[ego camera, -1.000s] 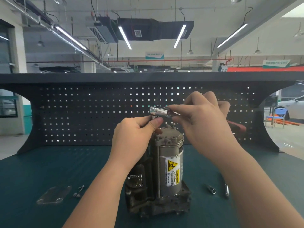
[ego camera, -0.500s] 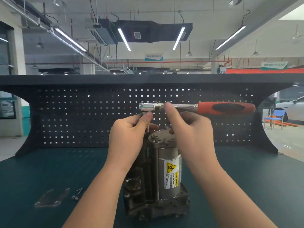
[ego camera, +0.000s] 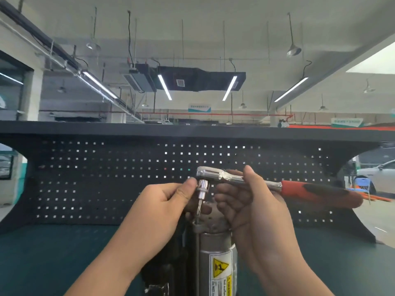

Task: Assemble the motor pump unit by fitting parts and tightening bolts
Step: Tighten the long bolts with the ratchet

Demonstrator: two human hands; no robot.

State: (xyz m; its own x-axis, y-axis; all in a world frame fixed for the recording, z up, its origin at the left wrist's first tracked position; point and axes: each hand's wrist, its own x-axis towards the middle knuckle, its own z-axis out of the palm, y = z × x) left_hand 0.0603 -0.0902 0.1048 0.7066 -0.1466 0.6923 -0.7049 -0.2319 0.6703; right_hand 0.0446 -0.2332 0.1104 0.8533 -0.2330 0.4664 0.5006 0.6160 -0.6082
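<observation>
1 ratchet wrench (ego camera: 277, 186), 1 socket with bit (ego camera: 202, 192), 1 motor pump unit (ego camera: 215, 259), 1 yellow warning label (ego camera: 220, 269), 2 hands: left hand (ego camera: 164, 201), right hand (ego camera: 250, 201).

A grey cylindrical motor pump unit (ego camera: 215, 253) stands upright at lower centre, yellow warning label facing the camera. Above it, a chrome ratchet wrench (ego camera: 239, 180) with red-black handle lies nearly level, its socket (ego camera: 202, 189) pointing down onto the unit's top.

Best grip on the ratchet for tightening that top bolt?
Probably the red handle, taken from the right. The ratchet lies level, head over the bit on the pump, handle free. The right hand holds only the shank; the left hand steadies the socket.
</observation>
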